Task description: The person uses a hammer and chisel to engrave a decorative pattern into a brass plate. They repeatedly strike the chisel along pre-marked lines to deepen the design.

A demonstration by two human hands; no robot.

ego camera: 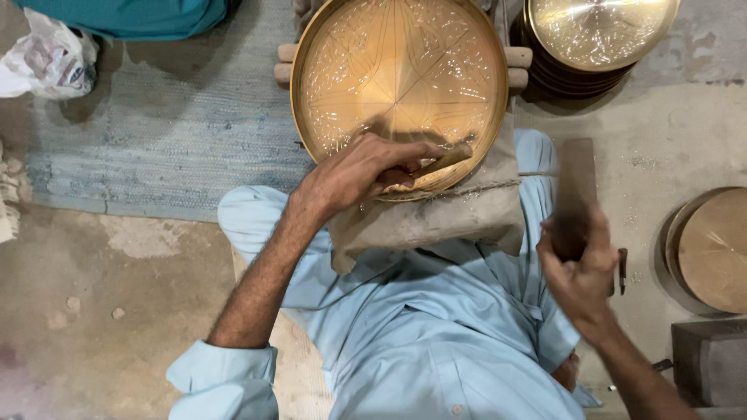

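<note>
Left hand (354, 175) is closing around a slim wooden-handled chisel (443, 159), its tip resting on the near rim of the round engraved brass tray (398, 78). The tray is lying on a grey cloth pad (436, 218) over the lap. Right hand (580, 272) is gripping a dark wooden mallet block (574, 194), raised beside it. The tray looks stiff, fairly heavy, slick-faced; best held at the rim. Counting: one tray in work, one stack of brass trays (599, 35) far right, one disc (712, 249) right.
</note>
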